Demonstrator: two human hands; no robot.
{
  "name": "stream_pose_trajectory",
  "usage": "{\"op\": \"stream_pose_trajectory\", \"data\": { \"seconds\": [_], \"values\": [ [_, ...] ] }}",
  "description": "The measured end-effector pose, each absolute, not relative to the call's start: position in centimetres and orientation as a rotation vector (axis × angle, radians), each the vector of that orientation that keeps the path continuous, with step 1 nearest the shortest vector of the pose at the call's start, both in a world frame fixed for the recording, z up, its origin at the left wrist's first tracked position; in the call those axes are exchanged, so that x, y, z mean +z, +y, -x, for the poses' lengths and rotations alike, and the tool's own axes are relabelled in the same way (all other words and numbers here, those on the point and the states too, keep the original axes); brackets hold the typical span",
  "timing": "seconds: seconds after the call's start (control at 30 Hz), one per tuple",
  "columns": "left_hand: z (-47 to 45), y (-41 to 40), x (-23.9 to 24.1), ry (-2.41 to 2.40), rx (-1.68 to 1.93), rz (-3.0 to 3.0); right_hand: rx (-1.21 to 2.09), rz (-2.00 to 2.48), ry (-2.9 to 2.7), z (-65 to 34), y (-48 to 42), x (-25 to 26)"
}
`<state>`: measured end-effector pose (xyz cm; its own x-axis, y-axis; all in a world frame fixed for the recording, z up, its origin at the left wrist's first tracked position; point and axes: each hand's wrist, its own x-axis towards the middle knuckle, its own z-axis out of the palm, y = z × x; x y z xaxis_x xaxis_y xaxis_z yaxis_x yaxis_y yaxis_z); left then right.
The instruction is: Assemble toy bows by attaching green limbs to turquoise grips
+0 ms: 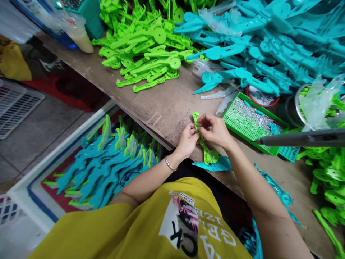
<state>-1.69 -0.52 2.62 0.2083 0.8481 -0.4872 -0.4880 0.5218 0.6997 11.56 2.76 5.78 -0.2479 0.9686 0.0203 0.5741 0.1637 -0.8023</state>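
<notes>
A long lime-green plastic part (pixel 207 155) stretches away from me near the table's front edge. It has a hooked far end and a round disc at the near end. My left hand (pixel 188 141) is closed around its middle from the left. Over the same stretch, my right hand (pixel 214 130) has thumb and fingertips pinched together against the part; anything between them is too small to make out. A thin wire runs along the green part and over its disc. Beneath the disc lies a turquoise plastic part (pixel 223 164), partly covered by my right forearm.
Lime-green parts (pixel 156 54) and turquoise parts (pixel 258 43) are heaped at the back. A green tray (pixel 252 120) of small metal pieces sits right, beside a dark screwdriver-like tool (pixel 302 138). A white-rimmed bin (pixel 35 201) holds turquoise-and-green pieces lower left. A drink cup (pixel 81 37) stands upper left.
</notes>
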Motion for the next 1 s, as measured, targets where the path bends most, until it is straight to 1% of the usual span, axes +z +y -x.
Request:
{"op": "stream_pose_trajectory", "data": {
  "seconds": [0.23, 0.57, 0.73, 1.0],
  "values": [
    [1.8, -0.6, 2.6, 0.950, 0.979, -0.465, 0.886, 1.476, -1.927, -11.8, 2.3, 6.1],
    [1.7, -0.6, 2.5, 0.969, 0.993, -0.448, 0.597, 1.482, -2.180, -10.8, 2.1, 5.6],
    [1.6, -0.5, 2.6, 0.960, 0.982, -0.446, 0.622, 1.484, -2.194, -11.3, 1.9, 5.6],
    [1.7, -0.6, 2.7, 0.967, 0.982, -0.476, 0.753, 1.498, -2.063, -11.3, 2.9, 5.9]
  ]
}}
